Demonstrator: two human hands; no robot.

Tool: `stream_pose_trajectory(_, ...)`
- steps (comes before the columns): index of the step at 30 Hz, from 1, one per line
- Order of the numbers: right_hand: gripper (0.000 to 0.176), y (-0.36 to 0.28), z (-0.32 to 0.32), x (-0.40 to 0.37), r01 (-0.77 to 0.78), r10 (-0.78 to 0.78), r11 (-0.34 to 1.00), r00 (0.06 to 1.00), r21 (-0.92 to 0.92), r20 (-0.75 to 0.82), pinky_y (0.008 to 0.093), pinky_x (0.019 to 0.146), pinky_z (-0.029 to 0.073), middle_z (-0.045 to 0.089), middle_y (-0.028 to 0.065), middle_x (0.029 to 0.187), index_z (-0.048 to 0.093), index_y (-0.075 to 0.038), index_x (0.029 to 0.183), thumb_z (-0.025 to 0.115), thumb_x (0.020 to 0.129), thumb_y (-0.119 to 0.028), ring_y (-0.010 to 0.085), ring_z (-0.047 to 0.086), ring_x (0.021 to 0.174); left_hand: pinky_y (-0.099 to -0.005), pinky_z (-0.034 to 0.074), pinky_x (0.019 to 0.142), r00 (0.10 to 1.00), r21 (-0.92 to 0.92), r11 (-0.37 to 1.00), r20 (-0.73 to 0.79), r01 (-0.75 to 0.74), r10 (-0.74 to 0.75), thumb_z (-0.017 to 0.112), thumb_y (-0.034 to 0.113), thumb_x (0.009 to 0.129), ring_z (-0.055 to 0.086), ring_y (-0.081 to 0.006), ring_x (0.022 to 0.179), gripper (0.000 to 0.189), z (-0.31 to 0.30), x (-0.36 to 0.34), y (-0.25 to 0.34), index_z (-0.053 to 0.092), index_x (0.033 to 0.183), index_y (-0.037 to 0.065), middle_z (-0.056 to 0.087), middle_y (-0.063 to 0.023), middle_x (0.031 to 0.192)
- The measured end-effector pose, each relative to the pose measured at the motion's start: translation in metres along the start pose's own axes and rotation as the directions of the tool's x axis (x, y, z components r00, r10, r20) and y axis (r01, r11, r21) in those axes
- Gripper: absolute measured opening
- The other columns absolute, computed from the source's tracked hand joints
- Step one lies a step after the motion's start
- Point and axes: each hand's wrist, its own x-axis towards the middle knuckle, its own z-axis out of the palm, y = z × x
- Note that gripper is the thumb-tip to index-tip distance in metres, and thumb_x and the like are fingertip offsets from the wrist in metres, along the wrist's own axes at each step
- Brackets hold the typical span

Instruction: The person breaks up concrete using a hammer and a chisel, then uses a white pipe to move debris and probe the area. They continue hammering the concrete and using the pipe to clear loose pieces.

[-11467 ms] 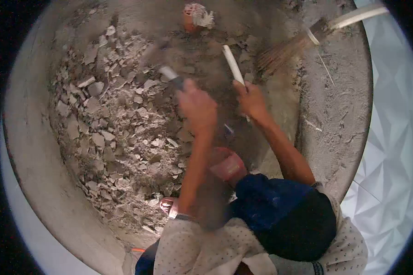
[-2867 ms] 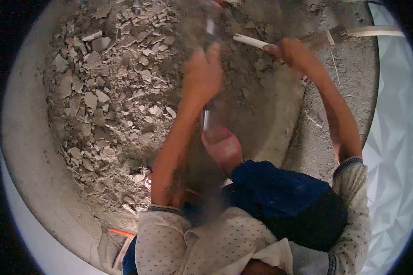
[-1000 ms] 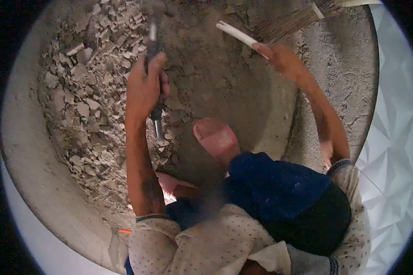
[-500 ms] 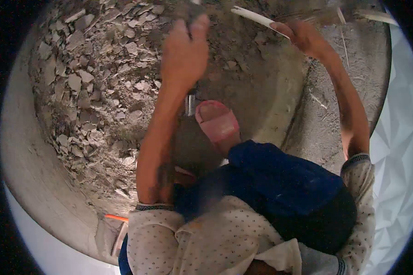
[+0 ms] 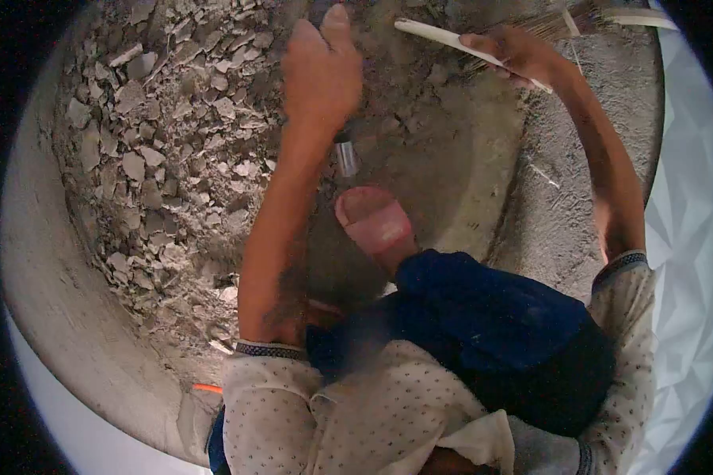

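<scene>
My left hand [image 5: 322,75] is closed in a fist over the dirt, thumb and forefinger pointing away from me. Just below its wrist a shiny metal cylinder [image 5: 346,158] sticks out, the end of a tool whose other part the hand hides; I cannot tell its kind. My right hand [image 5: 523,57] grips a pale flat stick [image 5: 436,33] that slants up to the left, its other end showing beneath the palm. Thin brown bristles [image 5: 543,30] fan out just behind that hand. Broken grey flakes [image 5: 135,165] lie left of my left hand.
A curved concrete wall [image 5: 40,237] bounds the left side. My foot in a pink slipper [image 5: 376,222] stands on the floor between my arms. A concrete ledge [image 5: 550,214] runs along the right, with white faceted sheeting [image 5: 689,214] beyond. Something orange [image 5: 207,388] lies at lower left.
The metal cylinder has moved up and slightly right, nearer my left wrist. My right hand has turned a little on the stick, and more of the stick's lower end and the bristles shows.
</scene>
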Motion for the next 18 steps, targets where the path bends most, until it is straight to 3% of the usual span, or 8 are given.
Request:
stream_pose_trajectory(3, 0.054, -0.001, -0.004, 0.007, 0.033, -0.033, 0.999, 0.999, -0.005, 0.010, 0.0267, 0.035, 0.031, 0.043, -0.0003, 0.055, 0.056, -0.005, 0.087, 0.055, 0.083, -0.058, 0.0093, 0.039, 0.038, -0.0503, 0.043, 0.077, 0.863, 0.297, 0.825, 0.324, -0.481, 0.387, 0.041, 0.043, 0.092, 0.058, -0.0469, 0.085, 0.051, 0.011, 0.007, -0.022, 0.054, 0.094, -0.007, 0.058, -0.0333, 0.088)
stream_pose_trajectory(5, 0.052, 0.001, -0.008, 0.003, 0.077, -0.078, 0.997, 0.996, 0.018, 0.048, 0.0291, 0.033, 0.033, 0.041, -0.0009, 0.048, 0.052, -0.006, 0.076, 0.054, 0.084, -0.057, 0.0109, 0.039, 0.035, -0.0500, 0.043, 0.077, 0.872, 0.188, 0.941, 0.459, -0.282, 0.170, 0.041, 0.042, 0.092, 0.058, -0.0461, 0.085, 0.051, -0.002, 0.024, -0.022, 0.054, 0.095, -0.007, 0.059, -0.0326, 0.089)
stream_pose_trajectory(6, 0.051, 0.005, -0.009, 0.003, 0.055, -0.056, 0.998, 0.997, 0.024, 0.051, 0.0288, 0.033, 0.033, 0.041, -0.0010, 0.048, 0.052, -0.006, 0.078, 0.054, 0.084, -0.057, 0.0107, 0.039, 0.035, -0.0499, 0.043, 0.077, 0.838, 0.145, 0.976, 0.542, -0.164, 0.060, 0.042, 0.042, 0.092, 0.058, -0.0457, 0.085, 0.051, -0.005, 0.027, -0.018, 0.053, 0.096, -0.007, 0.059, -0.0322, 0.090)
stream_pose_trajectory(9, 0.052, 0.010, -0.010, 0.004, 0.002, -0.007, 0.998, 0.997, 0.056, 0.083, 0.0271, 0.034, 0.032, 0.042, -0.0006, 0.051, 0.055, -0.006, 0.085, 0.055, 0.083, -0.058, 0.0098, 0.040, 0.037, -0.0489, 0.043, 0.079, 0.940, 0.089, 0.946, 0.177, -0.311, 0.292, 0.044, 0.043, 0.090, 0.058, -0.0445, 0.090, 0.051, 0.017, 0.022, -0.026, 0.054, 0.095, -0.007, 0.059, -0.0319, 0.094)
stream_pose_trajectory(11, 0.057, 0.005, -0.017, -0.002, -0.010, 0.002, 0.997, 0.994, 0.083, 0.106, 0.0250, 0.036, 0.033, 0.045, 0.0005, 0.057, 0.059, -0.004, 0.090, 0.057, 0.081, -0.061, 0.0086, 0.041, 0.040, -0.0484, 0.043, 0.080, 0.930, 0.135, 0.933, 0.205, -0.335, 0.304, 0.044, 0.044, 0.090, 0.058, -0.0439, 0.092, 0.053, 0.045, 0.025, -0.047, 0.055, 0.094, -0.008, 0.059, -0.0318, 0.094)
stream_pose_trajectory(13, 0.058, 0.009, -0.010, -0.006, -0.008, 0.007, 0.997, 1.000, 0.078, 0.014, 0.0248, 0.035, 0.032, 0.044, 0.0007, 0.057, 0.058, -0.004, 0.087, 0.056, 0.081, -0.061, 0.0081, 0.040, 0.039, -0.0483, 0.043, 0.080, 0.913, 0.159, 0.947, 0.349, -0.278, 0.209, 0.044, 0.045, 0.089, 0.057, -0.0437, 0.093, 0.054, 0.034, 0.025, -0.031, 0.055, 0.093, -0.008, 0.059, -0.0315, 0.093)
stream_pose_trajectory(15, 0.058, 0.014, -0.007, -0.011, 0.031, -0.029, 0.995, 0.999, 0.091, -0.023, 0.0250, 0.035, 0.031, 0.042, 0.0004, 0.055, 0.057, -0.004, 0.083, 0.055, 0.081, -0.062, 0.0079, 0.038, 0.038, -0.0484, 0.043, 0.080, 0.804, 0.203, 0.968, 0.594, -0.149, -0.001, 0.043, 0.046, 0.090, 0.057, -0.0439, 0.093, 0.055, 0.003, 0.020, -0.013, 0.056, 0.091, -0.007, 0.059, -0.0309, 0.091)
stream_pose_trajectory(18, 0.058, 0.023, 0.002, -0.011, 0.130, -0.133, 0.976, 0.991, 0.174, 0.002, 0.0262, 0.033, 0.029, 0.038, -0.0007, 0.051, 0.054, -0.003, 0.079, 0.052, 0.084, -0.061, 0.0081, 0.037, 0.036, -0.0469, 0.043, 0.078, 0.895, 0.168, 0.964, 0.430, -0.205, 0.115, 0.044, 0.045, 0.090, 0.057, -0.0427, 0.089, 0.052, -0.008, 0.009, -0.046, 0.056, 0.089, -0.005, 0.060, -0.0278, 0.087)
